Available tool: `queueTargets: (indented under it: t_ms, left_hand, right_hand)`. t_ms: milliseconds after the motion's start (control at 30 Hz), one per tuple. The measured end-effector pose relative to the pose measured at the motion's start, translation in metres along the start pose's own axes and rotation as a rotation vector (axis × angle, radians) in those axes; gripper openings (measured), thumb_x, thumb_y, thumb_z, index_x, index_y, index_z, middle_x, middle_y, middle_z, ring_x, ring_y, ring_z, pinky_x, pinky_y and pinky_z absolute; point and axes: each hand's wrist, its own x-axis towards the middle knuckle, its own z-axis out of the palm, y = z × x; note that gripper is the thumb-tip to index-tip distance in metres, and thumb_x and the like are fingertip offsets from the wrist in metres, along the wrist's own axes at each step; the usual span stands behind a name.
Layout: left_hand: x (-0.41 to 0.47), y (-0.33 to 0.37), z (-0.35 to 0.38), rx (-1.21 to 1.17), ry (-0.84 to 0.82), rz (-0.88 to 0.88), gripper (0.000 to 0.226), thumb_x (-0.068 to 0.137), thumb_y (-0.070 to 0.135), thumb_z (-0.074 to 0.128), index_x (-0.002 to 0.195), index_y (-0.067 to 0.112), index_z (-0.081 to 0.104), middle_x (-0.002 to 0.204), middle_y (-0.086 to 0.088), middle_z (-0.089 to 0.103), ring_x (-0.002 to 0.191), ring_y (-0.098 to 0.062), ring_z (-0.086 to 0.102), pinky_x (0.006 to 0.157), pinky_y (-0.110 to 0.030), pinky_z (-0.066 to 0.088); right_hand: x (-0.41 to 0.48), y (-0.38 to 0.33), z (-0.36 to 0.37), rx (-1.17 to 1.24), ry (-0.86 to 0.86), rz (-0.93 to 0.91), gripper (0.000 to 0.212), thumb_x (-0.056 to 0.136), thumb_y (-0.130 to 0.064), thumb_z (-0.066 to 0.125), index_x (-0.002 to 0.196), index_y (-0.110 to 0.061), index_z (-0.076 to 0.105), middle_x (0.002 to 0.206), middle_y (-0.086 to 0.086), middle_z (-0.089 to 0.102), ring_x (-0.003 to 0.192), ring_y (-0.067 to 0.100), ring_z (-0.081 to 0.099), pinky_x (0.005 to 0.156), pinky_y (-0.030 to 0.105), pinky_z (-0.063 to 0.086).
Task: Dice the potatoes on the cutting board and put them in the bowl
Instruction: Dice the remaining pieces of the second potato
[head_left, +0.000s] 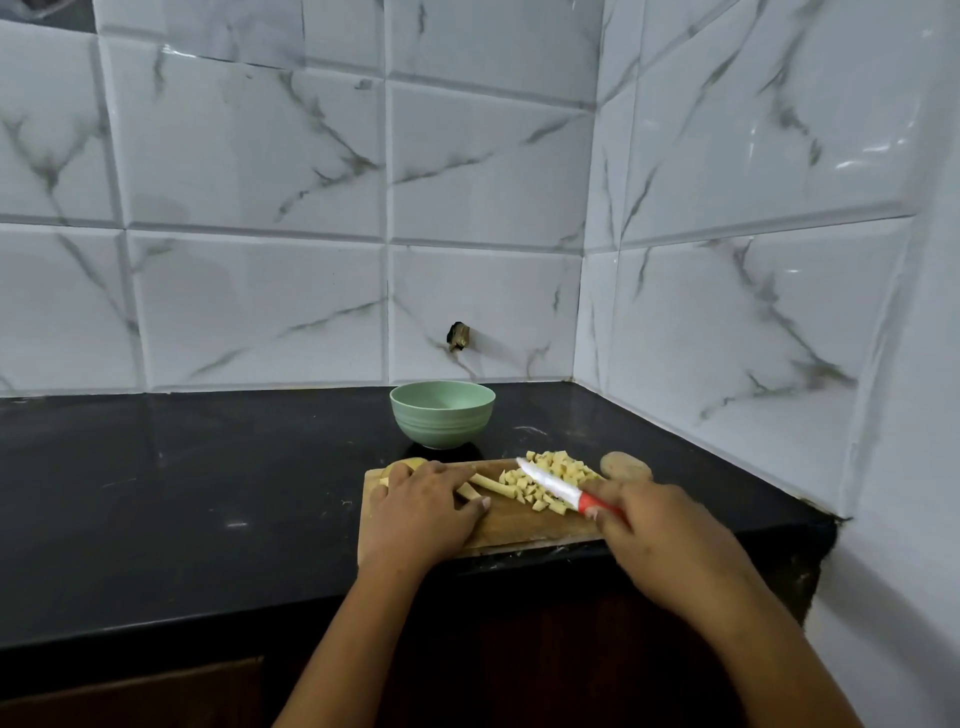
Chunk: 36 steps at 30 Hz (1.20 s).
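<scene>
Lying on the cutting board (519, 527), pale yellow potato strips (488, 483) are pressed down by the left hand (426, 501), long axes running left to right toward a diced pile (558, 470). A red-handled knife (553, 486), tip pointing far-left, is gripped in the right hand (657, 527).

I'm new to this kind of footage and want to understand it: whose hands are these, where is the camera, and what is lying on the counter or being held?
No machine here: a person works with bare hands, filmed by one camera worn on the head, looking forward and down. The right hand grips a red-handled knife over a wooden cutting board on a black counter. The left hand rests on potato strips. A pile of diced potato lies on the board, a whole potato beside it, a green bowl behind.
</scene>
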Motion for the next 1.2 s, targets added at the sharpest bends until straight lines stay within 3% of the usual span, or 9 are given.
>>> queueTargets:
  t_ms: [167, 333, 467, 567, 700, 900, 1100, 1200]
  left_hand:
    - [0.004, 0.001, 0.002, 0.051, -0.067, 0.049, 0.047, 0.097, 0.052, 0.025, 0.144, 0.049, 0.021, 0.152, 0.014, 0.025, 0.135, -0.019, 0.023, 0.105, -0.042, 0.022]
    - [0.006, 0.002, 0.004, -0.028, -0.062, 0.048, 0.046, 0.097, 0.038, 0.024, 0.140, 0.053, 0.028, 0.149, 0.015, 0.028, 0.130, -0.016, 0.025, 0.103, -0.041, 0.021]
    - [0.008, 0.002, 0.003, -0.043, -0.045, 0.047, 0.047, 0.096, 0.028, 0.027, 0.135, 0.053, 0.034, 0.146, 0.015, 0.032, 0.131, -0.017, 0.026, 0.105, -0.042, 0.021]
    - [0.015, -0.001, 0.000, -0.033, -0.046, 0.042, 0.052, 0.094, 0.017, 0.031, 0.131, 0.053, 0.040, 0.144, 0.014, 0.035, 0.132, -0.019, 0.027, 0.106, -0.043, 0.021]
    - [0.022, -0.007, 0.000, 0.000, 0.022, 0.060, 0.052, 0.092, 0.012, 0.031, 0.125, 0.049, 0.047, 0.140, 0.016, 0.040, 0.127, -0.016, 0.033, 0.101, -0.040, 0.022]
    - [0.021, -0.005, 0.001, -0.025, 0.035, 0.104, 0.019, 0.098, 0.037, 0.041, 0.111, 0.040, 0.055, 0.140, 0.020, 0.035, 0.126, -0.012, 0.025, 0.095, -0.036, 0.020]
    - [0.019, -0.009, 0.005, -0.044, 0.064, 0.170, 0.027, 0.089, 0.057, 0.047, 0.102, 0.036, 0.058, 0.127, 0.022, 0.038, 0.121, -0.007, 0.026, 0.102, -0.036, 0.026]
    - [0.012, -0.008, 0.007, -0.047, 0.132, 0.193, 0.027, 0.088, 0.058, 0.049, 0.099, 0.036, 0.059, 0.120, 0.024, 0.042, 0.116, -0.004, 0.031, 0.099, -0.033, 0.026]
  right_hand:
    - [-0.014, 0.007, 0.012, 0.150, -0.054, 0.028, 0.037, 0.100, -0.042, 0.039, 0.137, -0.045, 0.044, 0.119, -0.014, 0.059, 0.089, 0.005, 0.057, 0.079, 0.021, 0.050]
    - [-0.010, 0.013, 0.018, 0.089, 0.033, 0.080, 0.038, 0.101, -0.042, 0.036, 0.139, -0.043, 0.042, 0.091, -0.015, 0.058, 0.069, 0.003, 0.057, 0.056, 0.017, 0.044]
    - [-0.008, 0.006, 0.026, 0.120, 0.080, 0.099, 0.040, 0.101, -0.043, 0.033, 0.141, -0.045, 0.038, 0.091, -0.017, 0.055, 0.068, 0.002, 0.055, 0.050, 0.016, 0.036]
    - [-0.010, -0.004, 0.035, 0.197, 0.081, 0.112, 0.041, 0.101, -0.045, 0.033, 0.141, -0.048, 0.036, 0.114, -0.015, 0.058, 0.080, 0.002, 0.056, 0.061, 0.015, 0.043]
    - [-0.017, -0.013, 0.048, 0.337, 0.051, 0.131, 0.045, 0.100, -0.042, 0.037, 0.144, -0.047, 0.030, 0.125, -0.014, 0.056, 0.102, 0.003, 0.054, 0.081, 0.016, 0.044]
    - [-0.024, -0.021, 0.053, 0.390, -0.013, 0.145, 0.052, 0.103, -0.033, 0.033, 0.151, -0.038, 0.014, 0.130, -0.015, 0.046, 0.114, 0.001, 0.046, 0.091, 0.014, 0.037]
    - [-0.025, -0.022, 0.054, 0.374, -0.044, 0.126, 0.054, 0.104, -0.032, 0.030, 0.152, -0.036, 0.004, 0.112, -0.015, 0.033, 0.094, -0.001, 0.037, 0.077, 0.012, 0.035]
    - [-0.029, -0.021, 0.055, 0.354, -0.037, 0.126, 0.054, 0.104, -0.032, 0.030, 0.152, -0.035, 0.005, 0.117, -0.015, 0.036, 0.095, -0.001, 0.037, 0.075, 0.013, 0.035]
